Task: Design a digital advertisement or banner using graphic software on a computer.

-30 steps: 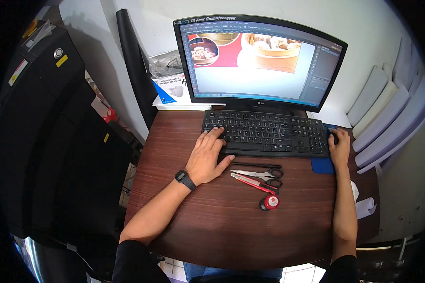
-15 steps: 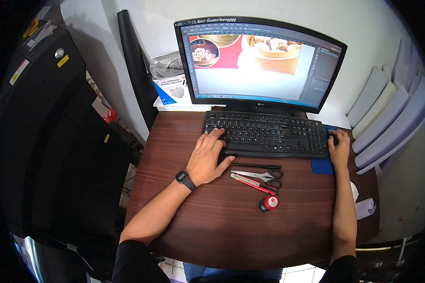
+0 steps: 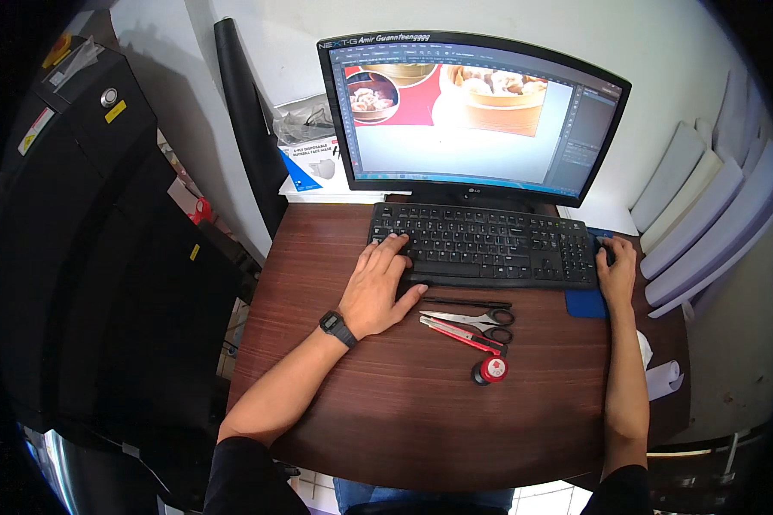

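Note:
My left hand (image 3: 376, 287) lies palm down at the left end of a black keyboard (image 3: 481, 245). Its fingers rest on the keys and its thumb stretches out over the desk; a black watch (image 3: 337, 329) is on the wrist. At the keyboard's other end my right hand (image 3: 617, 268) curls round a dark computer mouse (image 3: 606, 255), mostly covered by the fingers, on a blue mouse pad (image 3: 586, 303). Behind the keyboard a monitor (image 3: 472, 159) displays an editing window with pictures of dumplings in steamer baskets on red.
Below the keyboard lie a black pen (image 3: 468, 302), scissors (image 3: 477, 320), a red cutter knife (image 3: 464, 335) and a red-and-black round stamp (image 3: 491, 370). A face mask box (image 3: 313, 163) stands left of the monitor. Paper rolls (image 3: 704, 206) lean at right; a large black machine (image 3: 103, 257) fills the left.

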### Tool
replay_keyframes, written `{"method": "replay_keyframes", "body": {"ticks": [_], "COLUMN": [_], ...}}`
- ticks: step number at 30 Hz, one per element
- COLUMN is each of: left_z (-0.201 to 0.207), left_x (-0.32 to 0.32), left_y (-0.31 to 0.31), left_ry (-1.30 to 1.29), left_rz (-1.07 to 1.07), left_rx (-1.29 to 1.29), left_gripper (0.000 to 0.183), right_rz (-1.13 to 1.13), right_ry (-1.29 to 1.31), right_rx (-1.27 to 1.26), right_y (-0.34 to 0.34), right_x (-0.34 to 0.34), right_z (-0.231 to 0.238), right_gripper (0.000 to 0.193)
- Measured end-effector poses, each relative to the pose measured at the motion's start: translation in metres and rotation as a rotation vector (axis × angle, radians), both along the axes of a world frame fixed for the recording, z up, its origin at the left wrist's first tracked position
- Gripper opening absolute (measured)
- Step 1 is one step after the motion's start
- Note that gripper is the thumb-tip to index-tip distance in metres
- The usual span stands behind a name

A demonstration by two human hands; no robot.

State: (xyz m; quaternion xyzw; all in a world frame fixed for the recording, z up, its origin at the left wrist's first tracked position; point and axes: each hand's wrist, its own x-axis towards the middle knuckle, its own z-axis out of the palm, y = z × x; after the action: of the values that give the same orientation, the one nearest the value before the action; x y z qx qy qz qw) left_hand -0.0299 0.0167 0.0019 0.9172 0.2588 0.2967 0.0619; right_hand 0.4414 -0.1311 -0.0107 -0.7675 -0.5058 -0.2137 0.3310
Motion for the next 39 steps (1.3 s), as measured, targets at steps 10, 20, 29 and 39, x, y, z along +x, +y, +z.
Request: {"method": "replay_keyframes", "body": {"ticks": [10,20,29,39], "left_z": [0.001,0.004,0.001,0.003], "left_x": [-0.002,0.004,0.007,0.005], "left_y": [-0.004,-0.009,-0.013,-0.016], "left_ry": [-0.01,0.037,0.039,-0.014], "left_rz": [0.097,0.115,0.191,0.191], "left_rx": [-0.006,0.107,0.171,0.11], "left_gripper": [0.043,0.038,0.039,0.041], "right_rz": [0.005,0.039,0.141,0.021], "right_ry": [0.01,0.021,-0.037,-0.019], "right_rx": [0.004,0.093,0.013,0.118], "right_y": [0.0,0.0,-0.017,-0.005], "right_x": [-0.002,-0.007,-0.017,-0.004], "right_z": [-0.001,0.006,0.015,0.004], "right_gripper": [0.025,0.049,0.062,0.044]}}
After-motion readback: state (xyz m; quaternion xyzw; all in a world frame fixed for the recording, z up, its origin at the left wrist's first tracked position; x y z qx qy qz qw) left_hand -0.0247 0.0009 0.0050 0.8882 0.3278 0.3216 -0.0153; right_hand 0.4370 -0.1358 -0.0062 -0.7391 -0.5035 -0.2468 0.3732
